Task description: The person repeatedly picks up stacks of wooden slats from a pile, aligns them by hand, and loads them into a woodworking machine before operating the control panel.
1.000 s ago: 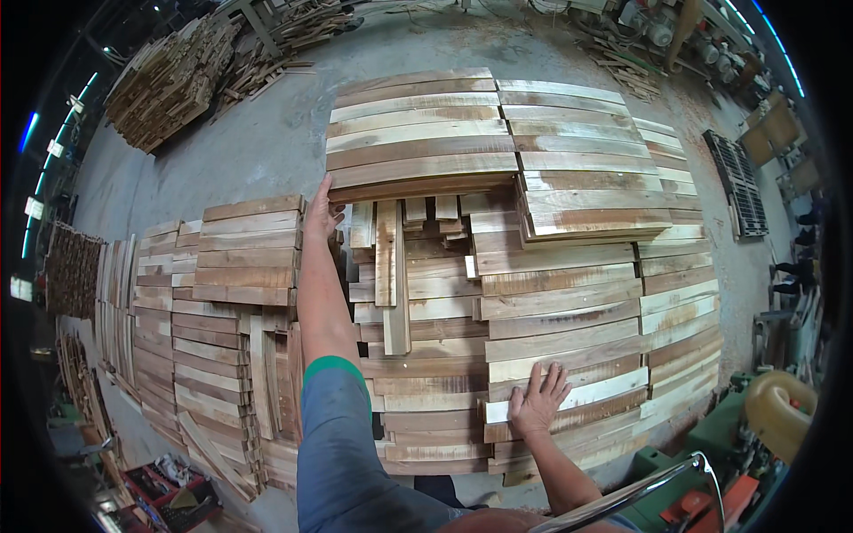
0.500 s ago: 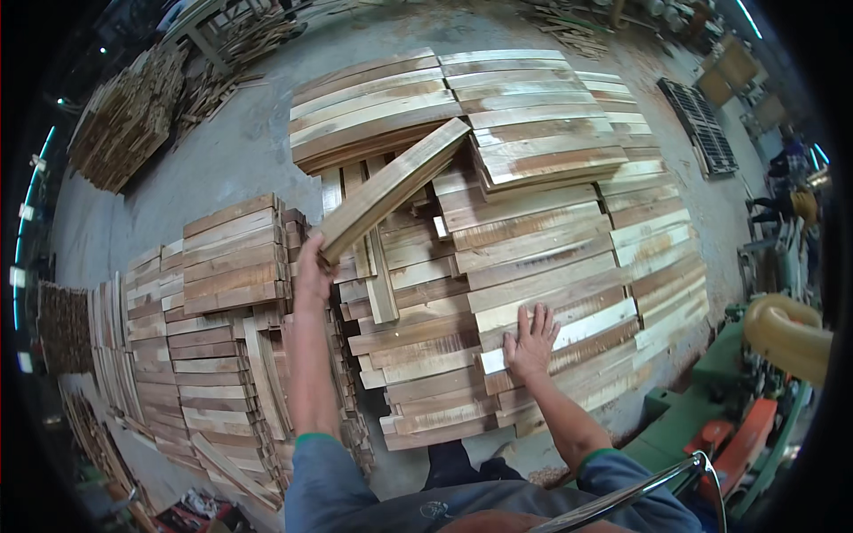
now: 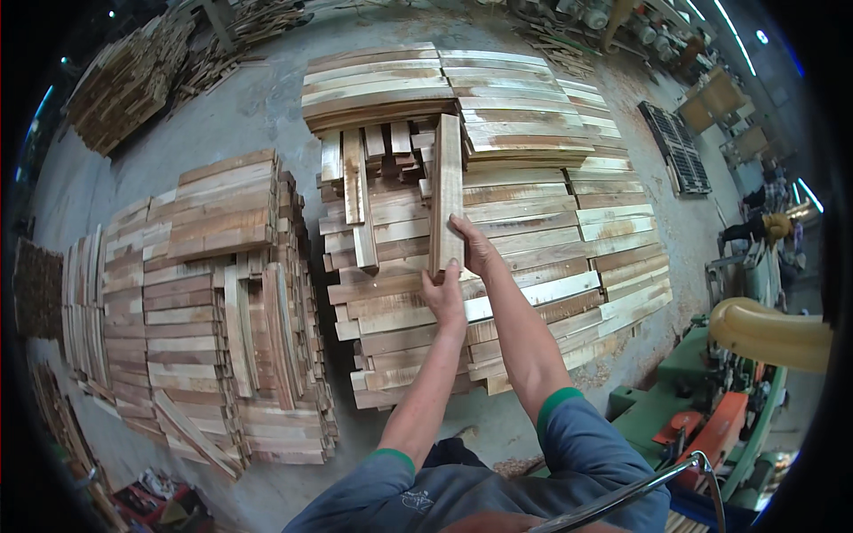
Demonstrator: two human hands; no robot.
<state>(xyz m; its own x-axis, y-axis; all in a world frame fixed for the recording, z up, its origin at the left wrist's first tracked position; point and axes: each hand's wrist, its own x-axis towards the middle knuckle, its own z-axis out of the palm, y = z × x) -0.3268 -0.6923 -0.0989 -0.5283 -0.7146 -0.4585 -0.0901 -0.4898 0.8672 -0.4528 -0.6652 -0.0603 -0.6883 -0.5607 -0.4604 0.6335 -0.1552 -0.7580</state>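
Note:
A stack of wooden boards (image 3: 449, 169) points away from me, lying across the large board pile (image 3: 524, 222). My left hand (image 3: 444, 291) is closed around its near end. Higher up its right side, my right hand (image 3: 471, 242) grips the same stack, fingers partly hidden behind it. To the left, two loose wooden strips (image 3: 355, 178) lie lengthwise on the pile. A raised layer of boards (image 3: 382, 84) stands at the pile's far left, and another raised block (image 3: 524, 124) at its far right.
A second board pile (image 3: 187, 311) stands to my left, with a narrow gap between the piles. Green machinery (image 3: 675, 373) with a thick yellow hose (image 3: 755, 333) is at the right. A black pallet (image 3: 675, 147) lies on the floor at the far right.
The board stack has swung from slanting left to pointing straight ahead. My left hand moved right with its near end. My right hand left the pile's surface and took hold of the stack.

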